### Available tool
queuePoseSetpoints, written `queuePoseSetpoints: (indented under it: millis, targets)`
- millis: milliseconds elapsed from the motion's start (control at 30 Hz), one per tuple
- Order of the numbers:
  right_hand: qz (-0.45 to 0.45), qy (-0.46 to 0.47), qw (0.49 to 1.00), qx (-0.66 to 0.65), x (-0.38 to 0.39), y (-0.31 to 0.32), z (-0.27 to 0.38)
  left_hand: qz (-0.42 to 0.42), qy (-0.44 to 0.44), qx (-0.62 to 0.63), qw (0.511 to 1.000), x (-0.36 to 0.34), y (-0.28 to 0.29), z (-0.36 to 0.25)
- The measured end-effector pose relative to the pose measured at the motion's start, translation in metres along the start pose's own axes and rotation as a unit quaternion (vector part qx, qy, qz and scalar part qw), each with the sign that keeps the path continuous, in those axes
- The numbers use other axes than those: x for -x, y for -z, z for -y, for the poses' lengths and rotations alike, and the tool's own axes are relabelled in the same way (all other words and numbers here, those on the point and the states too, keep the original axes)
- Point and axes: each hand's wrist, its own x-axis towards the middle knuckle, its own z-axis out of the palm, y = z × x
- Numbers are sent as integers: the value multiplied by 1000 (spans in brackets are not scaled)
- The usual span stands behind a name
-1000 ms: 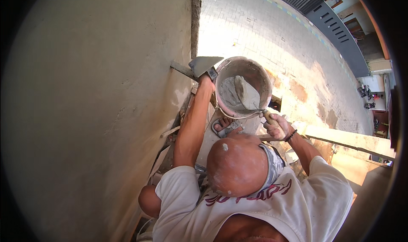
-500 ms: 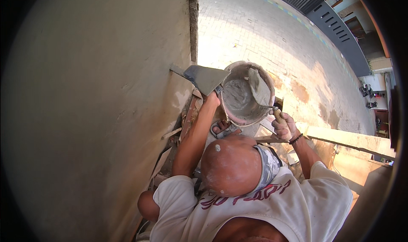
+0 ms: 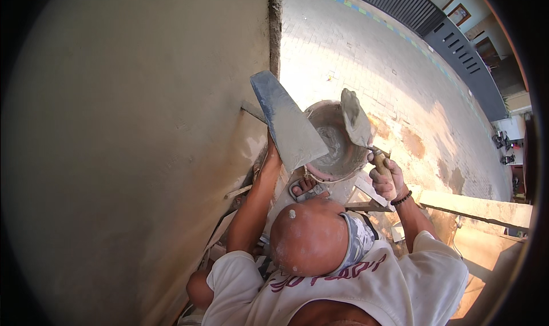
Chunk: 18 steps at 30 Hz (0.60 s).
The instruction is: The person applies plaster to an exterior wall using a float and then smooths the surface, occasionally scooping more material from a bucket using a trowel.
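Observation:
My left hand (image 3: 273, 151) is mostly hidden behind a flat, tapering plastering float (image 3: 294, 132), which it holds up beside the wall. Grey mortar coats the float's face, and its upper edge shows dark. In my right hand (image 3: 389, 178) the fingers wrap round the wooden handle of a pointed trowel (image 3: 355, 120). A lump of wet mortar lies on the trowel blade, above the right side of a round bucket (image 3: 325, 110). Smeared grey mortar (image 3: 331, 143) shows inside the bucket, and the float's lower corner overlaps its left side in view.
A tall plastered wall (image 3: 143, 126) fills the left, ending in a rough edge (image 3: 275, 34). My bent knee (image 3: 309, 229) and sandalled foot (image 3: 306, 187) are below the bucket. A pale beam (image 3: 474, 205) runs right. Sunlit paving (image 3: 366, 57) stretches toward a dark gate (image 3: 452, 46).
The float has swung round, its broad coated face now turned to view and covering my left hand. My right hand has raised the trowel, with mortar on it, from inside the bucket to above the rim.

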Motion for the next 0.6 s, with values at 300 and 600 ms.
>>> queuePoseSetpoints:
  millis: [300, 600]
  targets:
    - [-3, 227, 868, 442, -72, -115, 26, 91, 18, -372, 924, 69, -155, 4]
    - [-9, 524, 282, 804, -122, -110, 48, 113, 11, -407, 907, 99, -207, -4]
